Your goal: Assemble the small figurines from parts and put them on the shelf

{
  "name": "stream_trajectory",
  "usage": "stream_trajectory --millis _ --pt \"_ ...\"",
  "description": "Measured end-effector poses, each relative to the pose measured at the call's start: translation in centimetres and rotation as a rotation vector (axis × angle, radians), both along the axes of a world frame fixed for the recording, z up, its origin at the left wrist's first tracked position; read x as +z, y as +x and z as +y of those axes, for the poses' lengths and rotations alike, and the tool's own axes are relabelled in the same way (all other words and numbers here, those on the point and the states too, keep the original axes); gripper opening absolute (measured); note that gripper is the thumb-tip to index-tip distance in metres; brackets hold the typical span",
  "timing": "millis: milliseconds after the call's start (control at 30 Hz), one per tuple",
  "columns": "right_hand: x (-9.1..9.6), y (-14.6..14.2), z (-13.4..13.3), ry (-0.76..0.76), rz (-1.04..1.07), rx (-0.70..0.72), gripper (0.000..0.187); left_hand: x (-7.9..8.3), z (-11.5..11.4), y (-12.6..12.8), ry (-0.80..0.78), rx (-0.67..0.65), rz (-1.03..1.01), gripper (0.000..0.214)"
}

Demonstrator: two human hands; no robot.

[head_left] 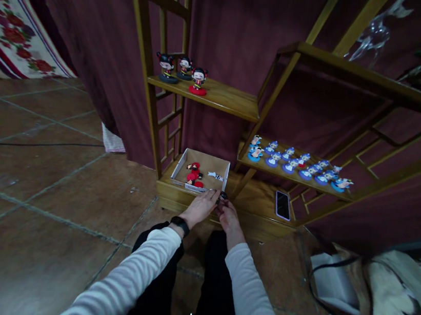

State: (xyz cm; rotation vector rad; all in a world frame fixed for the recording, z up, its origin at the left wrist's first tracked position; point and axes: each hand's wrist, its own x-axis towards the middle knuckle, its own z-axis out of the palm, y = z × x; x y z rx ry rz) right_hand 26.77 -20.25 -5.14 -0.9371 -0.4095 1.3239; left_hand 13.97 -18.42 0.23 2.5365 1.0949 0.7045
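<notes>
My left hand and my right hand meet just in front of a shallow cardboard box on the lowest wooden shelf. Between their fingertips sits a small dark figurine; both hands pinch it, the right more plainly. Inside the box lie red and black figurines and a small white piece. Three black-haired figurines stand on the upper left shelf. Several blue and white figurines line the middle right shelf.
A phone lies face up on the bottom shelf to the right of my hands. A beige bag with black straps rests on the tiled floor at right. Dark red curtain hangs behind the wooden shelving.
</notes>
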Motion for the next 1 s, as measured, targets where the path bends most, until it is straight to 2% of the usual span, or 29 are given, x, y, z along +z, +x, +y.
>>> stream_trajectory --millis 367,600,767,900,1000 --pt "0.1 -0.3 0.0 -0.020 -0.027 0.029 0.027 0.0 -0.3 -0.2 0.021 0.002 0.054 0.049" --pt "0.4 -0.3 -0.4 -0.009 -0.031 0.032 0.027 0.1 -0.5 -0.3 -0.012 -0.011 -0.022 0.048" --pt "0.1 -0.2 -0.4 -0.004 -0.032 0.039 0.028 -0.5 -0.3 -0.4 -0.011 -0.024 -0.035 0.049" --pt "0.2 0.0 -0.4 -0.040 -0.039 0.028 0.021 -1.2 0.3 -0.4 -0.091 0.031 -0.117 0.051" --pt "0.5 0.0 -0.3 -0.069 -0.047 0.062 0.022 -1.7 1.0 -0.4 -0.198 0.082 -0.245 0.053"
